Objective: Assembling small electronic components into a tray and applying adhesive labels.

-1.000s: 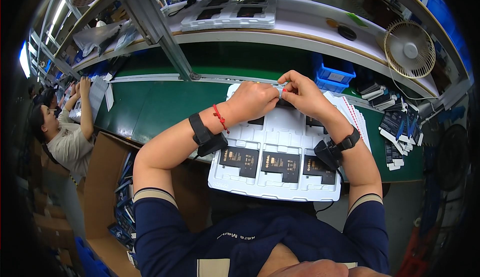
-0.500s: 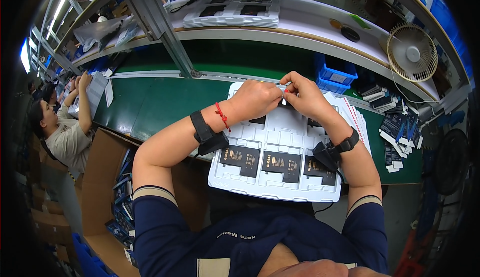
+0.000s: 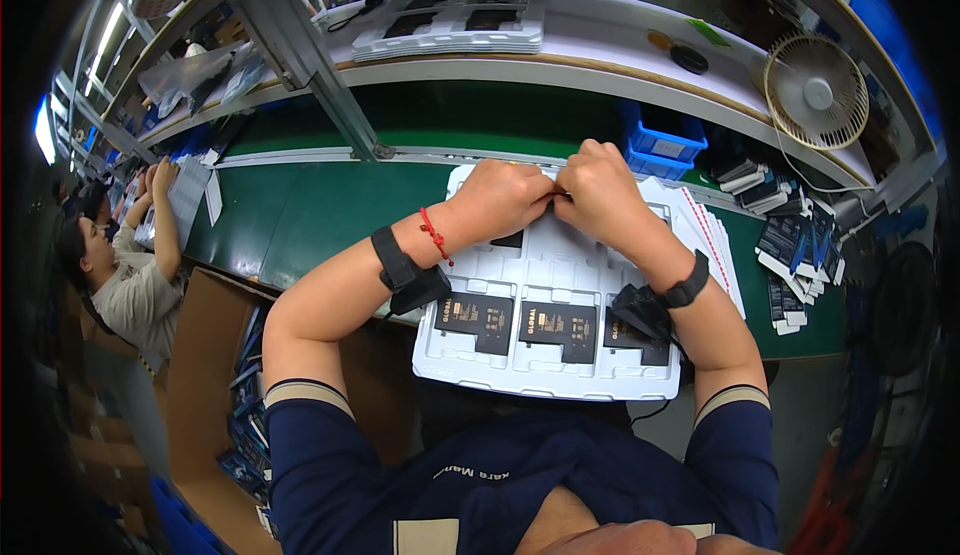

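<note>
White tray (image 3: 545, 382) overhangs bench (image 3: 270, 220) edge, left fingers (image 3: 541, 186) and right fingers (image 3: 568, 181) narrowed, hold unclear.

1. Left of the tray (image 3: 540, 380), I could pass over the surface (image 3: 260, 220), short of the metal post (image 3: 338, 105).
2. Above the tray's middle I have room, but the left hand (image 3: 505, 198) and right hand (image 3: 600, 190) meet over its far side.
3. Rightward, white sheets (image 3: 705, 240) and boxes (image 3: 785, 240) block me; blue bins (image 3: 665, 147) and the shelf (image 3: 600, 40) stand beyond.
</note>
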A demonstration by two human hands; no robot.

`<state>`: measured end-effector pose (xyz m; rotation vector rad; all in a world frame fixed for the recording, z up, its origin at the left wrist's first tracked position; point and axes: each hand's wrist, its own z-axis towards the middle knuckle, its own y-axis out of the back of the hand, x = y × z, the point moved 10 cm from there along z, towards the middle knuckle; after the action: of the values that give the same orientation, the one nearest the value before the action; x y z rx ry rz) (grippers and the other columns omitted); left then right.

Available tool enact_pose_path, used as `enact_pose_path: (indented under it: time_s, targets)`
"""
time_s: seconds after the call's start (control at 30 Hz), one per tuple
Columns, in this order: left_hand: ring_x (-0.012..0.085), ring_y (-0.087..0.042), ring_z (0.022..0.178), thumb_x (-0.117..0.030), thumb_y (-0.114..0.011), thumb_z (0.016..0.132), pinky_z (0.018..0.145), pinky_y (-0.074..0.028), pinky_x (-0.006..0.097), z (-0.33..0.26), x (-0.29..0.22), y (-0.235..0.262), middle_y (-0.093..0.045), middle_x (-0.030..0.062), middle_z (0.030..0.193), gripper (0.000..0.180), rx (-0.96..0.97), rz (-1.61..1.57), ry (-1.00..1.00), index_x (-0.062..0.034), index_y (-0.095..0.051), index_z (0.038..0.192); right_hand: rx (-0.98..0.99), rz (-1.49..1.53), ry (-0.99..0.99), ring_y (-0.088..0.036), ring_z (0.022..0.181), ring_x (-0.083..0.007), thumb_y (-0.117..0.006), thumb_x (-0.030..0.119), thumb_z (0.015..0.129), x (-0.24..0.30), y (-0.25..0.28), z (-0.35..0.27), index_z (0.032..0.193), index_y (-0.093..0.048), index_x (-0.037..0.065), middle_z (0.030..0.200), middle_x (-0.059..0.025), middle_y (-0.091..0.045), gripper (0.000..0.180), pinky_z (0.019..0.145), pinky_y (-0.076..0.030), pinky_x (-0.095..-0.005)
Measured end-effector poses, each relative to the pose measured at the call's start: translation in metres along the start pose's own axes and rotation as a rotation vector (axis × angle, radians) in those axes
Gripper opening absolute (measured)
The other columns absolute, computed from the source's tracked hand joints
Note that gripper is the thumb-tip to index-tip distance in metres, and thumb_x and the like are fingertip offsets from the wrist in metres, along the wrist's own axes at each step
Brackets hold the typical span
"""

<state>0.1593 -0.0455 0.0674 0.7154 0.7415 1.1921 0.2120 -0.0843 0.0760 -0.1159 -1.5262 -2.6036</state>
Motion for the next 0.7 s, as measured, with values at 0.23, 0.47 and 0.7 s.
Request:
enact_pose_path:
  time_s: [0.23, 0.47, 0.7]
  targets:
    - [0.0283, -0.065, 0.067, -0.02, -0.068, 0.079, 0.057, -0.052, 0.04, -0.004, -0.001, -0.013, -0.066, 0.0076, 0.073, 0.011, 0.157, 0.043, 0.061, -0.0089, -0.067, 0.082, 0.2, -0.162, -0.091, -0.058, 0.087, -0.0291, -0.078, 0.025, 0.067, -0.009, -0.001, -0.014, 0.079, -0.072, 0.002, 0.078, -0.0118, -0.067, 0.027, 0.081, -0.042, -0.0398]
    - [0.0343, -0.061, 0.107, -0.02, -0.074, 0.078, 0.091, -0.049, 0.042, -0.02, -0.035, 0.014, -0.063, 0.0153, 0.117, 0.052, 0.397, -0.133, 0.027, -0.0079, -0.058, 0.125, -0.157, 0.06, -0.615, -0.064, 0.092, -0.0321, -0.077, 0.034, 0.078, -0.143, 0.07, -0.15, 0.11, -0.069, 0.001, 0.097, -0.018, -0.069, 0.047, 0.081, -0.05, -0.04]
    - [0.0427, -0.044, 0.131, -0.027, -0.075, 0.079, 0.108, -0.036, 0.048, -0.102, -0.041, 0.046, -0.05, 0.024, 0.138, 0.063, 0.37, -0.146, 0.343, -0.0016, -0.055, 0.132, -0.193, -0.279, -0.998, -0.05, 0.108, -0.0307, -0.08, 0.039, 0.072, -0.184, 0.011, -0.307, 0.109, -0.073, 0.011, 0.111, -0.0151, -0.06, 0.047, 0.09, -0.039, -0.0429]
